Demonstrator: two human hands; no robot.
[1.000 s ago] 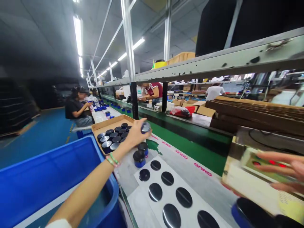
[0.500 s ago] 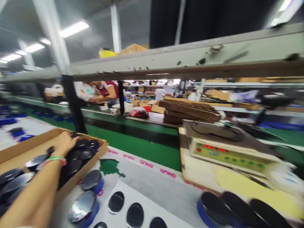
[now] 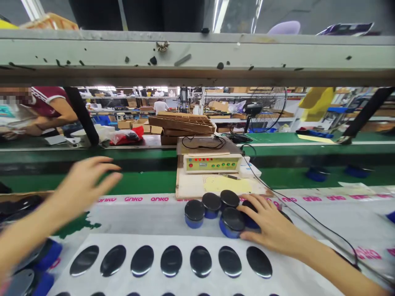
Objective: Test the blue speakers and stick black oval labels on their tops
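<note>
Beside the tester box, your right hand cups a black-lidded blue jar on the surface; your left hand hovers open, empty. Rigid, probably light, slick lid: grip its sides.

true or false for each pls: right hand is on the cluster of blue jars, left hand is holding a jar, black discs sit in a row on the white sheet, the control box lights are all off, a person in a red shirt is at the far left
1. The right hand rests on the cluster of blue jars. True.
2. The left hand holds a jar. False: it is open and empty, blurred above the table.
3. Black discs lie in a row on the white sheet. True.
4. The control box has all lights off. False: red and green lights glow on its front.
5. A person in a red shirt is at the far left. True.
</note>
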